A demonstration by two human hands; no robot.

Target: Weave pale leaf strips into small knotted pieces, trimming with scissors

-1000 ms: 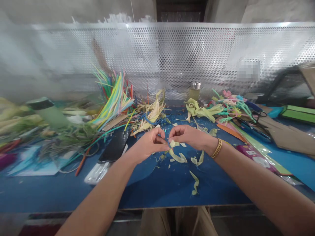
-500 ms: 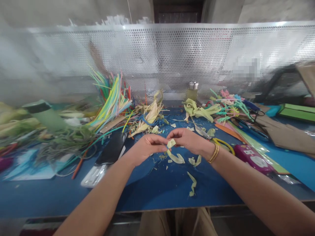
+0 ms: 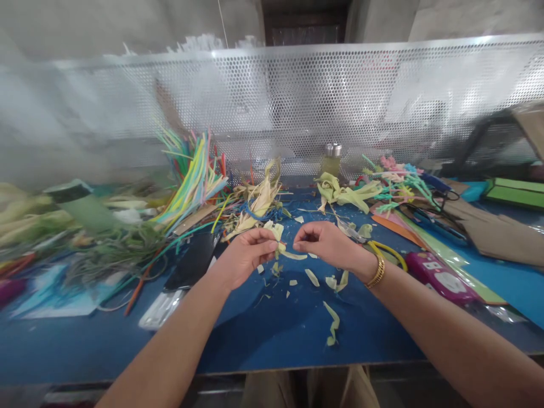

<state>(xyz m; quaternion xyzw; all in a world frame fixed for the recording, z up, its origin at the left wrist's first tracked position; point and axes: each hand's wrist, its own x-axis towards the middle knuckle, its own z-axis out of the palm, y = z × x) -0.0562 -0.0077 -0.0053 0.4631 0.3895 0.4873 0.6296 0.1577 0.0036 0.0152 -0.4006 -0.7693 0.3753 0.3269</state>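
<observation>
- Pale strip (image 3: 278, 233) sits pinched in the left hand (image 3: 246, 255), just above mid-table.
- Right hand (image 3: 327, 245) is just beside it, fingertips pressed together; whether they hold the strip's tail is unclear.
- Blue tabletop (image 3: 272, 340) is scattered with cuttings (image 3: 332, 323), with a perforated metal screen (image 3: 297, 102) behind.

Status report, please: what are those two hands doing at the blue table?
Left hand pinching pale yellow-green strip. Right hand pinched shut beside it, apart. Loose scraps on blue tabletop below; nothing blocking.
</observation>
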